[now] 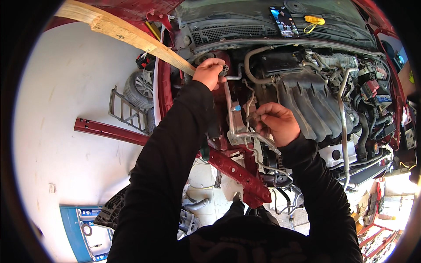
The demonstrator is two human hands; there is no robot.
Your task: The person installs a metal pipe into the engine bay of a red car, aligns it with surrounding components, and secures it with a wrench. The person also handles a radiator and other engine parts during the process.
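Note:
In the red car's engine bay, my left hand (208, 72) is closed round a small dark metal fitting (224, 70) at the top of a silver pipe (228, 96). Lower and to the right, my right hand (276, 122) has thumb and fingers pinched on a small piece I cannot make out. Between the hands are a blue cap (237, 108) on the pipework and a thin line (249, 101). The black ribbed engine cover (313, 103) lies just right of my right hand.
A wooden plank (123, 33) slopes down to the bay's left side. A phone (283, 22) and yellow tool (312, 19) rest by the windscreen. A red frame rail (232, 175) crosses below. A tyre (139, 89), metal rack (120, 103) and long red panel (105, 129) stand along the wall.

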